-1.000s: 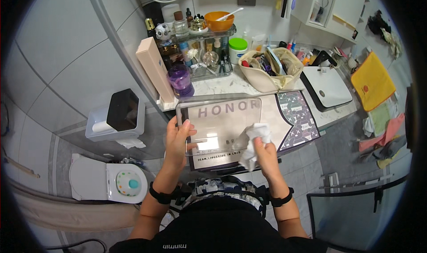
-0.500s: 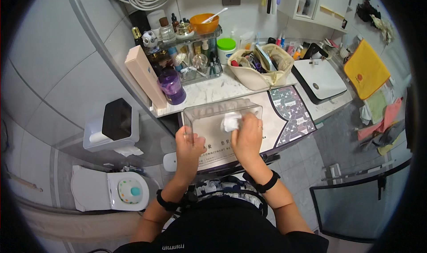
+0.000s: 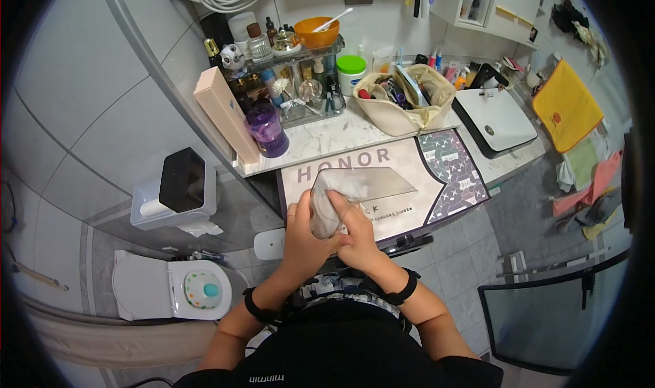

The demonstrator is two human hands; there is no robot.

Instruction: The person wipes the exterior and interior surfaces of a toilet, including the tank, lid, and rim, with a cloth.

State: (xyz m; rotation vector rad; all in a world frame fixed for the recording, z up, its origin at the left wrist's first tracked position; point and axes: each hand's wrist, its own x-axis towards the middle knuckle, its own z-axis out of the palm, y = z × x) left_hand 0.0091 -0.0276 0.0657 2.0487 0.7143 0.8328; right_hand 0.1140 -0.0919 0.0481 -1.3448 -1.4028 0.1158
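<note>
Near the mat's (image 3: 399, 153) left edge, a clear plastic box (image 3: 390, 181) gripped by the left hand (image 3: 303, 232) is apparently wiped with cloth (image 3: 333, 178) clutched by the right hand (image 3: 358, 234), steadiness being required.

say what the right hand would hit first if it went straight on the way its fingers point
The right hand points up and left, so it would first meet the white cloth it touches, then probably the wall of the clear container; depth through see-through plastic is unclear.

On my feed I count two hands (image 3: 305, 239) (image 3: 359, 241), one clear box (image 3: 389, 184), one white cloth (image 3: 336, 181) and, toward the back edge of the desk (image 3: 321, 138), one orange bowl (image 3: 315, 37), one green-lidded tub (image 3: 350, 76).
</note>
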